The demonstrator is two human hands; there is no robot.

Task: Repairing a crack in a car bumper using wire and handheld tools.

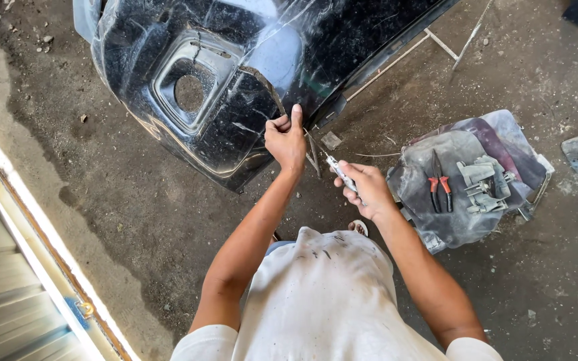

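My left hand [286, 139] pinches the cracked edge of the glossy black plastic car bumper [249, 73] on the concrete floor [102, 200], steadying it, while my right hand [366, 189] fingers grip a slim metal tool [338, 171] aimed there.

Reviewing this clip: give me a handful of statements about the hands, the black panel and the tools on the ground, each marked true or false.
1. The left hand grips the cracked edge of the black car panel. True.
2. The right hand is empty. False: it holds a slim metal tool whose tip points toward the panel's edge.
3. Pliers with red handles lie on the grey bundle to the person's right. True.
4. The panel has a recess with a round hole in it. True.
5. The panel rests on a wooden table. False: it sits over a dirty concrete floor.
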